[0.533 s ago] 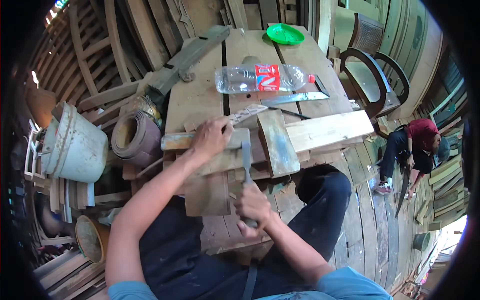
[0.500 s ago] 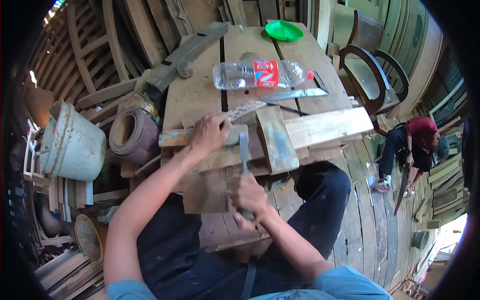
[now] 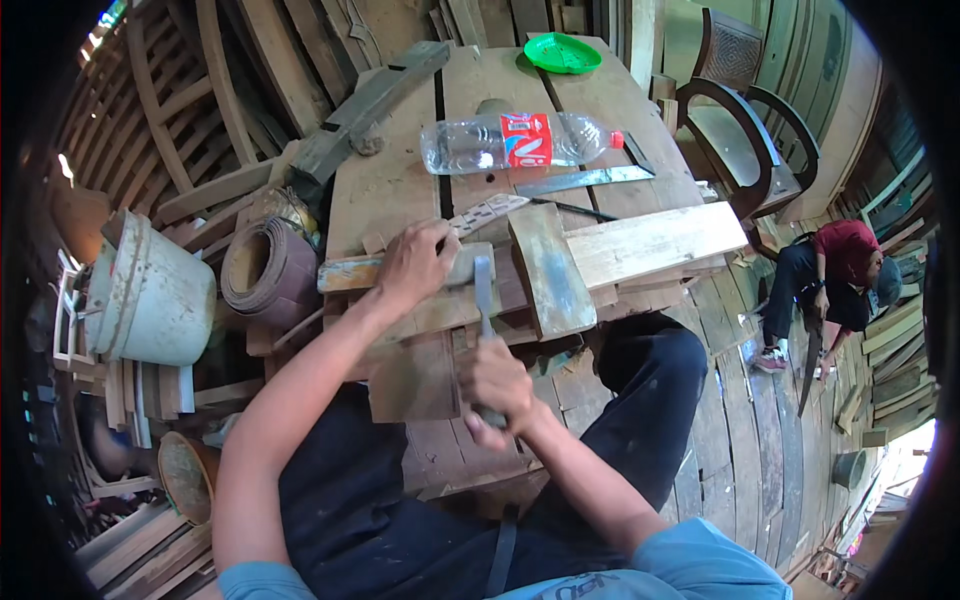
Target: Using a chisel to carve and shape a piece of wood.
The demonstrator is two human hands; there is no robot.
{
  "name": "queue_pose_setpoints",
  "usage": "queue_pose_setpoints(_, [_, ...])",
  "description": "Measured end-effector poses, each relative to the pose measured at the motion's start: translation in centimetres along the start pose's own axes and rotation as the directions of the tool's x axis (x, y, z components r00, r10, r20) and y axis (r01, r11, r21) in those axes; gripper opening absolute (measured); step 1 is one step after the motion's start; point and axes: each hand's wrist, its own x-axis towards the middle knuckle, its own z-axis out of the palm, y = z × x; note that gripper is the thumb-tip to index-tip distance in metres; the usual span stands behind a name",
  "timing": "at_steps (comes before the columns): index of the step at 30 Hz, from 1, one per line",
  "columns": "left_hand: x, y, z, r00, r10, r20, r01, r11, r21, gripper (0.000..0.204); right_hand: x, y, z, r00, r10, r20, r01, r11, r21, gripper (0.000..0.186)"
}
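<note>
The right hand (image 3: pixel 497 382) grips a chisel (image 3: pixel 483 288) over a grey block (image 3: pixel 463 267), on which the left hand (image 3: pixel 412 263) lies, its grip unclear.

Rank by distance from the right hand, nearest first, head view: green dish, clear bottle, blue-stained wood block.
From the right hand:
1. Blue-stained wood block: ahead, to its right.
2. Clear bottle: farther up the plank table, lying on its side.
3. Green dish: beyond the bottle, near the far end.

Soft daylight — edges bowed, white glare at lower right.
</note>
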Motion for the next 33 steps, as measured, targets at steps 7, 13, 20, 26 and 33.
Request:
queue_pose_setpoints(7, [0.4, 0.6, -0.6, 0.995, -0.069, 0.067, 0.069, 0.998, 0.01, 0.026, 1.5, 0.4, -0.3, 0.999, 0.034, -0.029, -0.034, 0.999, -0.001, 0.023])
queue_pose_setpoints(13, [-0.3, -0.1, -0.1, 1.0, -0.03, -0.001, 0.03, 0.999, 0.035, 0.027, -1.2, -1.8, -0.1, 0.996, -0.024, 0.084, 0.022, 1.0, 0.014, 0.025])
queue_pose_setpoints(20, [0.2, 0.2, -0.4, 0.999, -0.012, 0.041, 0.012, 1.0, 0.009, 0.027, -0.2, 0.2, 0.1, 1.0, -0.003, 0.03, 0.003, 1.0, -0.012, 0.021])
queue_pose_setpoints(26, [0.5, 0.4, -0.5, 0.997, -0.049, 0.053, 0.047, 0.998, 0.046, 0.026, -1.2, -0.2, -0.4, 0.997, 0.044, 0.06, -0.041, 0.998, -0.048, 0.023])
queue_pose_setpoints(33, [0.3, -0.5, -0.1, 0.999, -0.034, 0.006, 0.034, 0.998, 0.043, 0.025, -0.6, -3.1, 0.0, 0.997, -0.043, 0.067, 0.043, 0.999, -0.002, 0.022])
